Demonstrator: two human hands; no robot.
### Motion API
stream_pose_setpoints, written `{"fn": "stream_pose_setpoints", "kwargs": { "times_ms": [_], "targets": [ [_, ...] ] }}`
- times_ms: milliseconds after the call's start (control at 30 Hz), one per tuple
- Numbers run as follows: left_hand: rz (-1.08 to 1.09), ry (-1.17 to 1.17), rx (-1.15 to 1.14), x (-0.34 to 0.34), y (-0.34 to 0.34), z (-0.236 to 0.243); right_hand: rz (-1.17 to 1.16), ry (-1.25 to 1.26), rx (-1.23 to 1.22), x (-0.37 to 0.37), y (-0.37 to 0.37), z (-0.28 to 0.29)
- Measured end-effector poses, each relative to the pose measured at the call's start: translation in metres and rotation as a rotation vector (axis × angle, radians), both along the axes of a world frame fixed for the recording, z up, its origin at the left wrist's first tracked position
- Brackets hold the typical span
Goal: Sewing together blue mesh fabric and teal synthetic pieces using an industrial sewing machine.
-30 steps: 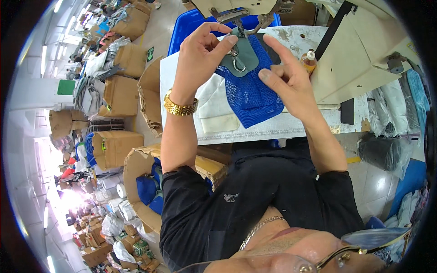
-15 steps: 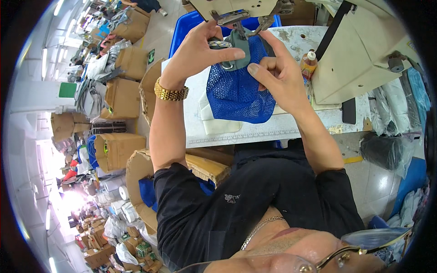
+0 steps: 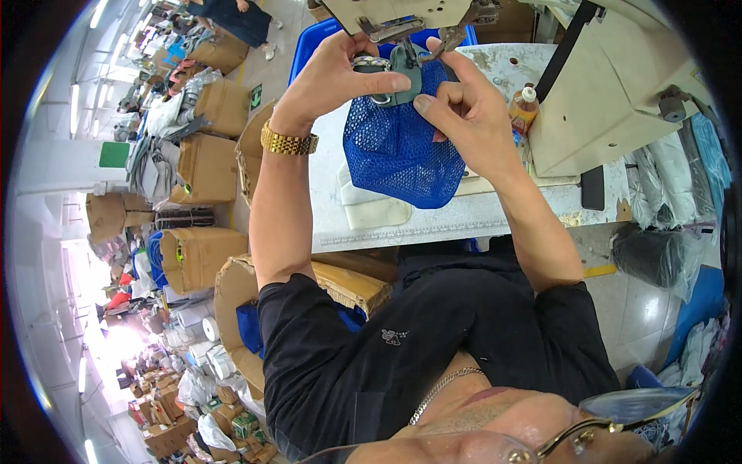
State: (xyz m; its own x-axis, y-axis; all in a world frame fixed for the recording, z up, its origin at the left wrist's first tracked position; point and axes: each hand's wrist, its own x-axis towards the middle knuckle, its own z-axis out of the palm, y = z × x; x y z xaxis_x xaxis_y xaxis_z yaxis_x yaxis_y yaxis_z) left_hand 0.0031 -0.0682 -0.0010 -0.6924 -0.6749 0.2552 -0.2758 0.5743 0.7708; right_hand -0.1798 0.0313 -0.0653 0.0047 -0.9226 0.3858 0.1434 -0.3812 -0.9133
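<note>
- Head view: a blue mesh pouch point(image 3: 398, 151) is held up above the white bench point(image 3: 433, 224), its top edge right under the head of the sewing machine point(image 3: 402, 15).
- A grey tab with metal rings point(image 3: 390, 73) is pinched against the mesh by the left hand point(image 3: 340, 77), grip closed on it.
- The right hand point(image 3: 464, 116) is closed on the pouch's upper right edge.
- The mesh is judged light, limp and snag-prone; it is best taken at the stiffer grey tab and seam.
- An orange bottle point(image 3: 523, 108) stands near.
</note>
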Motion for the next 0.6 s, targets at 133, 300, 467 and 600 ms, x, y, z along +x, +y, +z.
{"fn": "stream_pose_setpoints", "kwargs": {
  "times_ms": [133,300,467,600],
  "targets": [
    [-0.005,-0.026,-0.003,0.000,-0.004,0.002,-0.023,0.025,-0.002,0.001,-0.001,-0.001],
    [-0.086,-0.060,-0.041,0.002,-0.007,0.009,0.005,-0.018,0.026,0.002,0.000,0.000],
    [-0.092,-0.017,-0.056,0.002,-0.009,0.006,-0.015,0.009,-0.038,-0.001,-0.004,-0.002],
    [0.005,-0.056,-0.067,0.004,-0.009,0.003,-0.046,0.001,-0.056,-0.002,-0.008,-0.003]
  ]
}}
